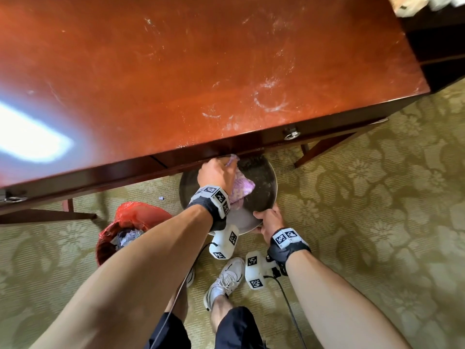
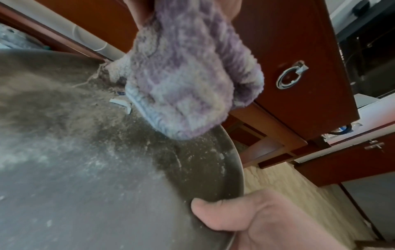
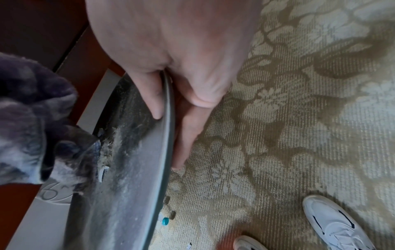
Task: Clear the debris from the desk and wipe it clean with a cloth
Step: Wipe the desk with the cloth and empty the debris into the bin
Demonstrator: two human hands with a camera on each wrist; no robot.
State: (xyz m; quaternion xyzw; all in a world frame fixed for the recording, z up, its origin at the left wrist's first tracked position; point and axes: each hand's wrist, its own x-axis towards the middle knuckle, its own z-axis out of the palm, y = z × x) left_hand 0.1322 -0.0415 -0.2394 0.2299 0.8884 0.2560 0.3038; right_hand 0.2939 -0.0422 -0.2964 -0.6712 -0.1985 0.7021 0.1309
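Fingertips of left hand [image 1: 216, 173] (gripping cloth [image 1: 242, 188]) hidden under desk [image 1: 176, 84] edge.

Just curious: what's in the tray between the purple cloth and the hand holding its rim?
Dust and a few small scraps on the tray, between the cloth and the right hand; the left wrist view shows it best.

White-smeared red-brown desk [image 1: 176, 71] over patterned carpet [image 1: 377, 222]

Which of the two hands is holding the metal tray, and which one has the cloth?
The right hand grips the round metal tray at its near rim, thumb inside. The left hand holds the purple cloth over the tray, at the desk edge.
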